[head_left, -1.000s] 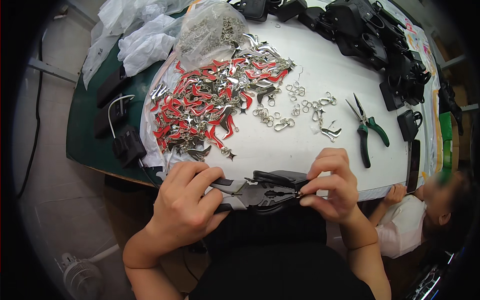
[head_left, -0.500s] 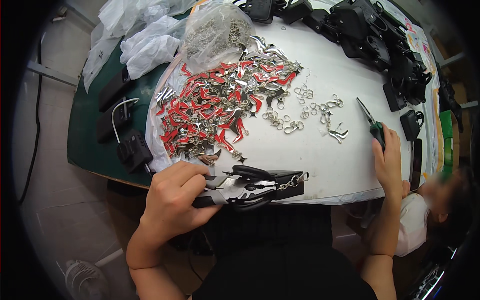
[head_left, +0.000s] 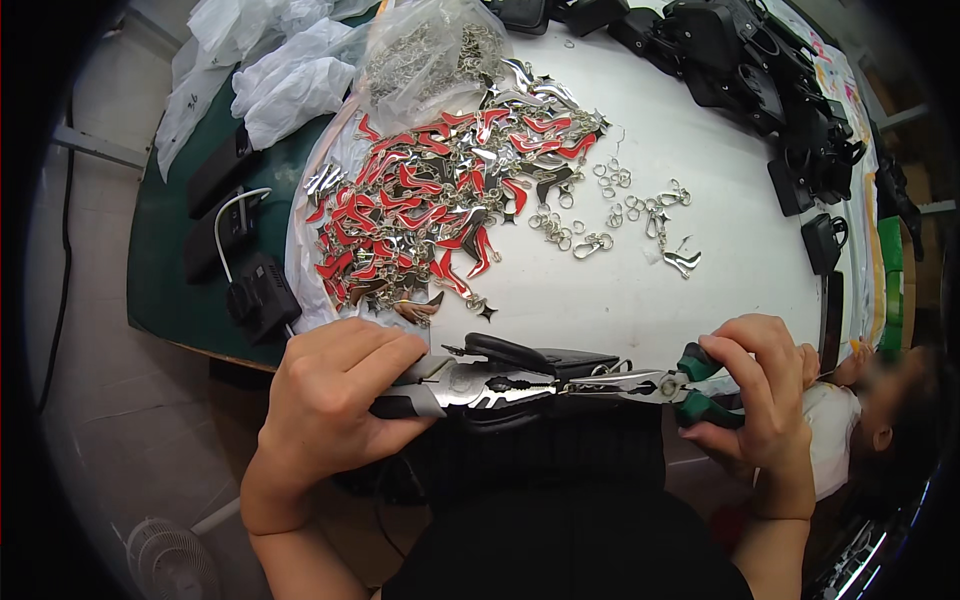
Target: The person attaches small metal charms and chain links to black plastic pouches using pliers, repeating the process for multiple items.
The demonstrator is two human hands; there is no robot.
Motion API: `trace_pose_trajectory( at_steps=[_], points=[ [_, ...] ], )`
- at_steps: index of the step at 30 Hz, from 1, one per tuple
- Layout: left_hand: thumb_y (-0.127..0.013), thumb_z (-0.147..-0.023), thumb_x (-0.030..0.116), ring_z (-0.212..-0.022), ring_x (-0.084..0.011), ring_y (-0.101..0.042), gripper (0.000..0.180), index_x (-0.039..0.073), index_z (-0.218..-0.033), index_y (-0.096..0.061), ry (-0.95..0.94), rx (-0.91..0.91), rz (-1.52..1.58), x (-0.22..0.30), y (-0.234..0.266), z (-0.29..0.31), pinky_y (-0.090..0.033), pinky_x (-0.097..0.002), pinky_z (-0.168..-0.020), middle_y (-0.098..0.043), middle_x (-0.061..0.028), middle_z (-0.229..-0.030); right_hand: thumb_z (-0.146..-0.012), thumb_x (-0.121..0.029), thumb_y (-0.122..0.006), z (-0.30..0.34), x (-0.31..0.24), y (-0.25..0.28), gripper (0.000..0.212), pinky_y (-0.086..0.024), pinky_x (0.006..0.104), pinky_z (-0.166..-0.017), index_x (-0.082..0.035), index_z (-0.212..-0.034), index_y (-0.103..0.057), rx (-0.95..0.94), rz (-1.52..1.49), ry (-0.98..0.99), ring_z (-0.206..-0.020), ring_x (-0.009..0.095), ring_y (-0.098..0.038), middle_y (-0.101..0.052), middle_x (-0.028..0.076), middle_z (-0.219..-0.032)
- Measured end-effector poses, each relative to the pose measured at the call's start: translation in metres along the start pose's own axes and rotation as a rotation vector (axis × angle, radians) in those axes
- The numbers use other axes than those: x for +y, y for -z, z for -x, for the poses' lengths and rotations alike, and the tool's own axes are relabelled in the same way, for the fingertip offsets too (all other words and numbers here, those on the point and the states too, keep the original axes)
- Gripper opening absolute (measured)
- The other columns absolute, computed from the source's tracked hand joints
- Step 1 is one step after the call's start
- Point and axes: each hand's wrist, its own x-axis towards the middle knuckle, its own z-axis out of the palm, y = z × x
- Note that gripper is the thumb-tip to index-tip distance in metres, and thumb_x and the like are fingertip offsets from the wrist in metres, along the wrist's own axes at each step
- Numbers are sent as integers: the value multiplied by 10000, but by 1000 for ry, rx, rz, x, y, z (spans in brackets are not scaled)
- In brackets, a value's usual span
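My left hand (head_left: 335, 395) grips grey-handled pliers (head_left: 470, 385) at the near edge of the white table (head_left: 700, 300). My right hand (head_left: 760, 395) holds green-handled pliers (head_left: 665, 385) whose jaws point left and meet the jaws of the other pair. A small metal ring or clasp (head_left: 612, 370) sits where the two jaws come together, beside a black strap piece (head_left: 545, 360). Behind my hands lies a heap of red, black and silver shoe-shaped charms (head_left: 430, 215).
Loose silver clasps and rings (head_left: 610, 215) and one silver shoe charm (head_left: 683, 262) lie mid-table. A clear bag of chains (head_left: 425, 55), white plastic bags (head_left: 270, 70), black devices (head_left: 760, 80) at the back right, a charger (head_left: 262, 298) on the green mat (head_left: 165, 270), another person (head_left: 870, 420) at lower right.
My right hand reached out to the green-handled pliers on the table's right side, picked them up and brought them back to meet the pliers in my left hand.
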Motion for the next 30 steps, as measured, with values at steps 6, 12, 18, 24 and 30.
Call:
trace_pose_trajectory(
  at_steps=[6,12,18,24,30],
  points=[
    [-843,-559,192,-741,-277,-671,462,18,-947,-664,-22,8,-18,0,1,3,-528,-377,-635,-670,-95,-822,-681,-370,-825,-1,1,-3,642,-505,404,-703,35,-1135,-621,-43,-128,8,-817,319,-606,-614,155,-1001],
    [-809,-467,194,-744,-300,-661,544,-36,-937,-659,-171,178,-143,-2,-1,4,-537,-383,-633,-652,-125,-847,-745,-300,-815,6,0,-9,576,-507,378,-707,62,-1142,-607,-101,-443,-78,-814,309,-612,-636,182,-1021],
    [-698,-434,210,-767,-340,-651,584,-88,-935,-655,-279,203,-271,-3,6,-6,-557,-424,-660,-634,-180,-869,-797,-248,-789,10,-1,-7,534,-514,363,-745,76,-1175,-595,-160,-557,-168,-848,315,-628,-640,191,-1033],
    [-629,-509,270,-795,-331,-647,565,-93,-942,-653,-365,178,-365,-6,9,-11,-567,-438,-689,-629,-180,-877,-805,-200,-780,13,-1,-6,506,-519,356,-771,70,-1194,-600,-204,-616,-244,-875,313,-641,-645,190,-1039],
    [-635,-523,258,-816,-328,-647,551,-90,-950,-653,-357,126,-373,-4,11,-13,-569,-438,-710,-627,-177,-893,-793,-206,-790,14,-2,-7,521,-516,356,-754,65,-1196,-601,-173,-556,-224,-849,310,-634,-645,183,-1042]
  ],
)
